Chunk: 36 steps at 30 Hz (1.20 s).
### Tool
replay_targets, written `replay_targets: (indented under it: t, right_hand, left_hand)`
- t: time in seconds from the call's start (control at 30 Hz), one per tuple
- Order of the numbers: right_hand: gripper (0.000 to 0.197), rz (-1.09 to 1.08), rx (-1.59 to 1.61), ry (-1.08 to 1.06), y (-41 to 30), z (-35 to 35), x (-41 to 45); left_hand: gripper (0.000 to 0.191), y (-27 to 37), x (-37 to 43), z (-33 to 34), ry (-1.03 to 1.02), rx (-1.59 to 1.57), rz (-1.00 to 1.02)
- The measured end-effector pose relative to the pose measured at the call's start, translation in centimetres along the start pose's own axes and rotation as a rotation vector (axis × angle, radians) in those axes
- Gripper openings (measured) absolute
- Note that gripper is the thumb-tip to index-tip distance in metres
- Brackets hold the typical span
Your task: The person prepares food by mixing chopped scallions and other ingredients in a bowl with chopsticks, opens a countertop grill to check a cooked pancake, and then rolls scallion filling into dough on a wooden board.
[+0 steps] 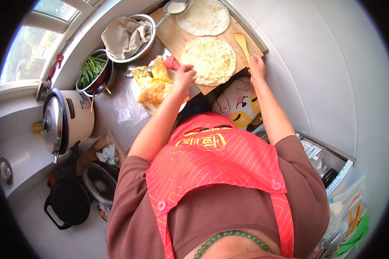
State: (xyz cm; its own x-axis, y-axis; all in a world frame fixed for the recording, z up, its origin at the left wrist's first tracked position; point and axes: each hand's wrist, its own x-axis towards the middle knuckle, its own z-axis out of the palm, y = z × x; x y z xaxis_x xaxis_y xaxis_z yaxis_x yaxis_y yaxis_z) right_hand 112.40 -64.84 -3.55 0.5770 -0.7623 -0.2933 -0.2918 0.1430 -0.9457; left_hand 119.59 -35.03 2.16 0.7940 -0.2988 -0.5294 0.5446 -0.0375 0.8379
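Observation:
My right hand (257, 67) grips the handle of a wooden spatula (241, 42), whose blade lies over the right part of a wooden board (168, 35). At the near left edge of a round flatbread flecked with green (209, 60) is my left hand (185, 77), its fingers curled; whether they touch the bread or hold anything, I cannot tell. Farther back on the board lies a paler round of dough (203, 16). Beside my left forearm, folded browned flatbreads (154, 92) rest on a plate (182, 106), partly hidden by the arm.
A metal ladle with flour (176, 7) lies at the board's back left corner. Leftward stand a basin with a cloth (126, 37), a bowl of leafy greens (92, 69) and a rice cooker (68, 119). Crumpled clear plastic (131, 105) lies by the plate. A wall (298, 64) rises at right.

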Motion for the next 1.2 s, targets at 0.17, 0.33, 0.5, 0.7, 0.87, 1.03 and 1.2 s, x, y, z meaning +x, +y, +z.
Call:
replay_targets:
  t: [0.17, 0.33, 0.5, 0.7, 0.87, 1.03, 1.2]
  right_hand:
    - [0.027, -0.170, -0.327, -0.091, 1.0, 0.2, -0.3]
    - [0.025, -0.915, -0.717, 0.027, 0.0, -0.8, -2.0]
    - [0.013, -0.653, -0.478, -0.632, -2.5, 2.3, -8.2]
    - [0.014, -0.887, -0.612, -0.754, -0.2, 6.0, -10.5]
    - [0.026, -0.991, -0.645, -0.778, 0.3, 7.0, -10.7]
    - [0.026, -1.092, -0.717, -0.732, 0.3, 7.8, -10.6]
    - [0.019, -1.178, -0.762, -0.748, 0.6, 7.9, -10.1]
  left_hand:
    - [0.044, -1.2, -1.3, 0.6, 0.146, -0.313, -0.199]
    - [0.051, -1.8, -3.3, 2.2, 0.177, -0.393, -0.259]
    - [0.052, -1.6, -4.1, 2.6, 0.172, -0.454, -0.285]
    - [0.045, -3.4, -3.2, 2.2, 0.206, -0.582, -0.361]
    - [0.039, -4.1, -2.6, 2.2, 0.259, -0.642, -0.375]
    - [0.044, -4.9, -2.0, 1.8, 0.204, -0.649, -0.397]
    - [0.052, -3.5, -3.1, 2.5, 0.244, -0.663, -0.393]
